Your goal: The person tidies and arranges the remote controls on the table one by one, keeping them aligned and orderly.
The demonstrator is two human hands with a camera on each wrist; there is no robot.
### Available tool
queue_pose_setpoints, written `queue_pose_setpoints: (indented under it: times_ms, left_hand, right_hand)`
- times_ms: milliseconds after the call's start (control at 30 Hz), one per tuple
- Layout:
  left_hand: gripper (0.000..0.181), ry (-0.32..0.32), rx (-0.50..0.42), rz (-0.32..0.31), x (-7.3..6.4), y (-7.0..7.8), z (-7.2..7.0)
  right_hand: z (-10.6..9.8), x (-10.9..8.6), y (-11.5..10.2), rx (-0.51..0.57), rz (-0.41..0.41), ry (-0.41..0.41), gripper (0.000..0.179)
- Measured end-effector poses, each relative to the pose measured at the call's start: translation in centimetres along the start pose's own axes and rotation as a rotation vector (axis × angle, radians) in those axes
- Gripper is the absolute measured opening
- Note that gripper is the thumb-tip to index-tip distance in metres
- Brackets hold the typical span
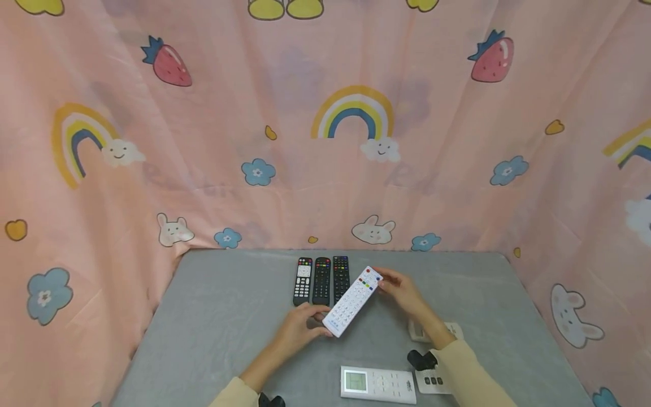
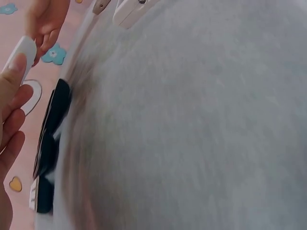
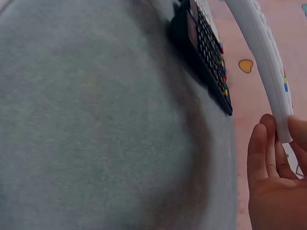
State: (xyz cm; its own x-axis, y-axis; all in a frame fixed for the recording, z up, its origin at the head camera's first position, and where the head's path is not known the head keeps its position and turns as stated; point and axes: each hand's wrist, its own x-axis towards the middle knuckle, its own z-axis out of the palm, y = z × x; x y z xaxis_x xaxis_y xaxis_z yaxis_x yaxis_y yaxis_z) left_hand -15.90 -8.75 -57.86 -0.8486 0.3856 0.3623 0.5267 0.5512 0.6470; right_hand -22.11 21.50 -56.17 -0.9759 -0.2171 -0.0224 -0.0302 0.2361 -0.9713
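A white remote control (image 1: pixel 352 302) with small coloured buttons is held slantwise above the table between both hands. Its lower end is pinched by my left hand (image 1: pixel 301 329), thumb on one side and fingers on the other, as the left wrist view also shows. My right hand (image 1: pixel 402 289) grips the upper end, near the coloured buttons; in the right wrist view the remote's white side (image 3: pixel 266 62) runs down into the thumb and fingers. Just behind it, three black remotes lie side by side: the left (image 1: pixel 303 281), the middle (image 1: pixel 322 281) and the right (image 1: pixel 341 271), partly covered by the white one.
A white air-conditioner remote (image 1: pixel 378 384) with a screen lies at the table's front. Under the right forearm are further pale remotes, one (image 1: pixel 430 382) beside it and another (image 1: pixel 418 332) farther back, both partly hidden. A pink patterned curtain (image 1: pixel 285 215) surrounds the grey table (image 1: pixel 218 328).
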Motion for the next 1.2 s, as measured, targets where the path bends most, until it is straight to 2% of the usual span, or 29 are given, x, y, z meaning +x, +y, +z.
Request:
queue_pose_setpoints:
  times_ms: [267,467,633,900,1067,1200]
  left_hand:
    - [0.048,0.009,-0.006,-0.006,1.1,0.6,1.9]
    - [0.047,0.01,0.012,-0.043,1.9,1.4,3.0]
    - [0.045,0.018,0.081,-0.072,2.4,2.2,3.9]
    - [0.043,0.062,0.186,-0.07,3.3,2.5,5.5]
    - [0.043,0.106,0.208,-0.083,3.6,2.4,6.1]
    - [0.043,0.108,0.226,-0.102,3.8,2.3,6.5]
  right_hand:
    - [-0.7,2.1,0.0,0.039,0.047,0.042,0.04]
    - [-1.0,3.7,-0.1,-0.038,0.079,0.015,0.041]
    - [-1.1,4.7,0.0,-0.094,0.094,0.015,0.04]
    - [-1.5,6.1,0.6,-0.11,0.129,0.034,0.037]
    - [-1.5,6.9,0.8,-0.12,0.141,0.038,0.037]
    - [-1.4,7.3,0.8,-0.135,0.14,0.03,0.038]
